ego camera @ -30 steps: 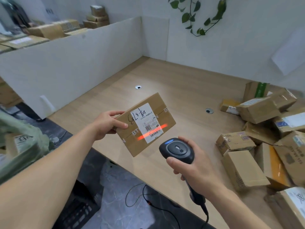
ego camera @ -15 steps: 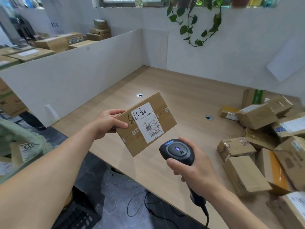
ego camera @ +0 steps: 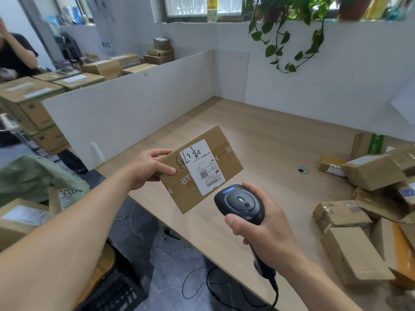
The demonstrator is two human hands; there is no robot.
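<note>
My left hand [ego camera: 150, 169] grips the left end of a flat cardboard parcel [ego camera: 224, 153], thumb on top, holding it tilted above the wooden table [ego camera: 269, 135]. A white shipping label [ego camera: 202, 166] with black handwriting and a barcode faces me. My right hand [ego camera: 262, 232] holds a black handheld barcode scanner [ego camera: 240, 204] by its handle, its head just below and right of the parcel, pointed toward the label. The scanner's cable [ego camera: 275, 295] hangs down past the table's front edge.
A heap of several cardboard parcels [ego camera: 363, 209] covers the table's right side. White partition walls [ego camera: 134, 108] enclose the table at left and back. More boxes [ego camera: 33, 93] are stacked beyond the left partition, where a person [ego camera: 15, 55] sits. A plant [ego camera: 287, 41] hangs at the back.
The red scan line on the label has gone out. The view has tilted upward, showing the window and room. Parcel and scanner keep nearly the same pose.
</note>
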